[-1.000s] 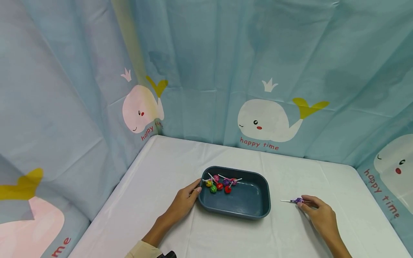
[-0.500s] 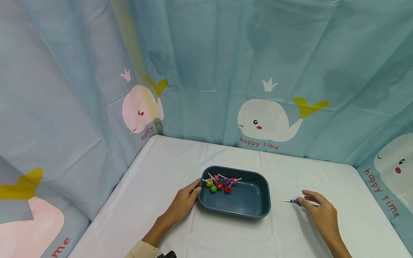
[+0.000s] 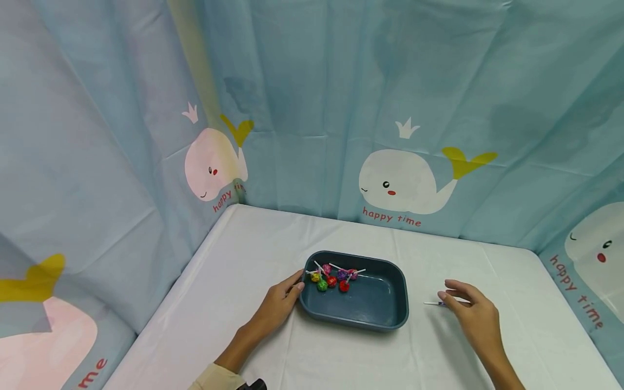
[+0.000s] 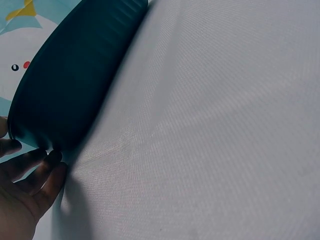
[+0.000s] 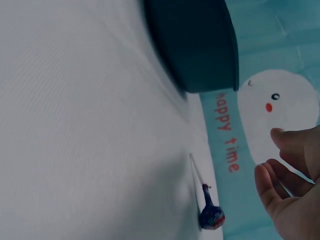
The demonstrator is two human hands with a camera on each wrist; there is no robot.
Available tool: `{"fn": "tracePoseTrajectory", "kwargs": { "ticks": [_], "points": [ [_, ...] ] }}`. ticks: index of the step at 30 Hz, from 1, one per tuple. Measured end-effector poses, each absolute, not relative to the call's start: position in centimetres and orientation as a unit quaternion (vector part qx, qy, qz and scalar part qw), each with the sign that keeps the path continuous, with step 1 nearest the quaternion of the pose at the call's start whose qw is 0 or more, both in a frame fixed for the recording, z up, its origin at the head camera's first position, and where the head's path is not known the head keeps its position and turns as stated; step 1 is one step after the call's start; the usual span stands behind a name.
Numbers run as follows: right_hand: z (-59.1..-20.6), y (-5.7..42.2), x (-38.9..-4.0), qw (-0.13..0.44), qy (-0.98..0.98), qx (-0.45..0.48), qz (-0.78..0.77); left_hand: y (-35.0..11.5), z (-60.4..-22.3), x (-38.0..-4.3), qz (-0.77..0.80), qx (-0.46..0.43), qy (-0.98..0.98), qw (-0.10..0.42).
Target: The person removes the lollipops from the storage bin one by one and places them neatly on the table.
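Note:
A dark blue-grey rectangular plastic container (image 3: 375, 306) stands on the table with several lollipops (image 3: 332, 281) inside, bunched toward its left end. Their wrappers are red, green, yellow, pink and purple. My left hand (image 3: 279, 303) holds the container's left end, thumb near the rim and fingertips against the end wall (image 4: 50, 142). To the right of the container, one purple-wrapped lollipop (image 5: 211, 216) lies on the cloth, its white stick toward the container. Over it hovers my right hand (image 3: 473, 314), fingers parted and holding nothing; in the head view it covers most of the candy.
A white cloth (image 3: 341, 357) covers the table. Light blue curtains (image 3: 302, 162) printed with whales hang along the back and both sides, close to the table edges.
My right hand has let go of the purple lollipop, parted its fingers and shifted slightly left and up. The lollipop stays on the cloth. My left hand and the container have not moved.

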State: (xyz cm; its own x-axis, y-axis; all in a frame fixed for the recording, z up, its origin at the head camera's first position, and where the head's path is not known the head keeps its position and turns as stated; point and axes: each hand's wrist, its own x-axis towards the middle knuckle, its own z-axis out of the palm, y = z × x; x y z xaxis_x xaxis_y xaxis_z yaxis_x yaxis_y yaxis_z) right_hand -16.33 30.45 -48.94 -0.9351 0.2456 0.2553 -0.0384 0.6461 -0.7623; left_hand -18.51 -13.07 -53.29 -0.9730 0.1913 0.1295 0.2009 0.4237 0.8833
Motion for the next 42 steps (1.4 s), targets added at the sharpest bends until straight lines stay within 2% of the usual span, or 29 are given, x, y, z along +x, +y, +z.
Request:
{"fn": "tracePoseTrajectory", "kwargs": {
  "ticks": [15, 29, 42],
  "points": [
    [-47.8, 27.0, -16.9, 0.151, -0.874, -0.031, 0.461, -13.1, -53.6, -18.8, -0.519, -0.124, -0.845, 0.012],
    [-47.5, 24.6, -17.4, 0.137, -0.863, -0.005, 0.486, -13.2, -53.3, -18.6, -0.527, -0.114, -0.842, -0.004],
    [-47.4, 22.1, -17.8, 0.113, -0.847, 0.041, 0.518, -13.1, -53.4, -18.6, -0.524, -0.114, -0.844, 0.010]
  ]
}}
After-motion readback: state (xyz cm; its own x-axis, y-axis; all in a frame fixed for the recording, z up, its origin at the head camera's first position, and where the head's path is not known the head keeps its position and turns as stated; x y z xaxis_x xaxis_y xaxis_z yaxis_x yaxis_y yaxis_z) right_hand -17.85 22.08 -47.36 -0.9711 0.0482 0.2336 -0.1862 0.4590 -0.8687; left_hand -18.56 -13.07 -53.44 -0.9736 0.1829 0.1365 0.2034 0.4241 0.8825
